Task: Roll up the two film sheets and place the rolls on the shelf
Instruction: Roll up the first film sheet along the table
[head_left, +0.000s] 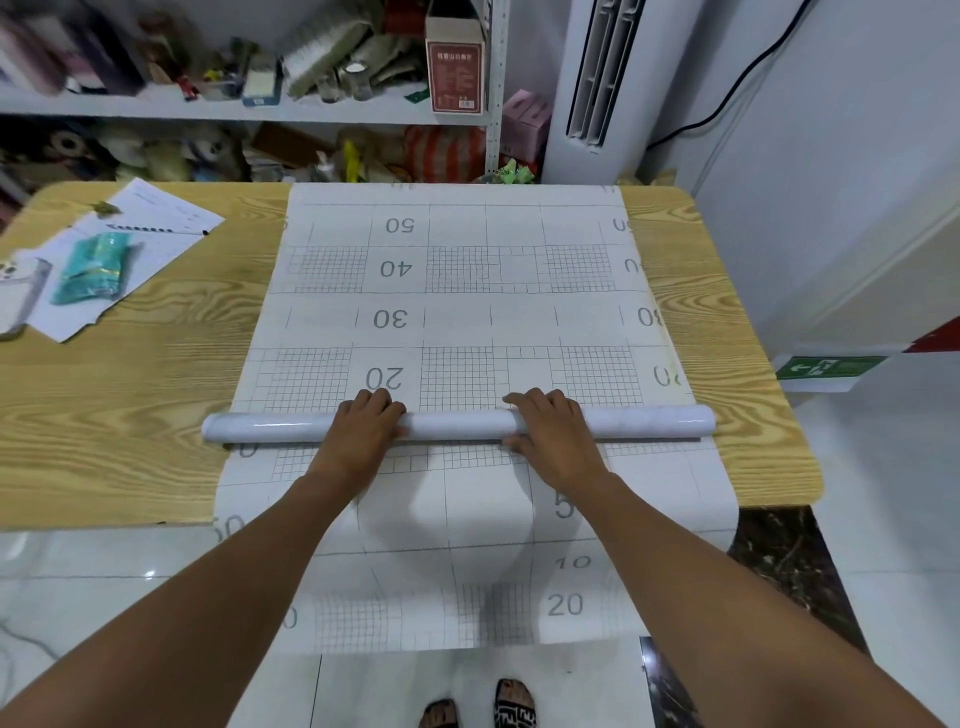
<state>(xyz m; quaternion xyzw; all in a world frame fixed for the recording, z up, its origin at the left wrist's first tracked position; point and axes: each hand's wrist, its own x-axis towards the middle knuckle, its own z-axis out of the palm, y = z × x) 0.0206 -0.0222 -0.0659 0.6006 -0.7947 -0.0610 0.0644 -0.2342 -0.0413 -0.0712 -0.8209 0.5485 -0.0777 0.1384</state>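
Both hands roll the top film sheet across the table, one roll partly formed.

At nine o'clock loose papers (130, 244) and a teal packet (96, 270) lie well clear of the work. The left hand (366, 423) lies over the roll (457, 423), fingers curled over its far side, thumb at the near side; the right hand (553, 421) does likewise, likely spaced to keep the tube even. Unrolled gridded film (457, 291) runs toward twelve o'clock; a second sheet (467, 597) hangs off the near edge at six. The wooden table (130, 395) stands on pale tile; the cluttered shelf (218, 104), the rolls' destination, sits at twelve o'clock, an air conditioner (597, 78) at one.
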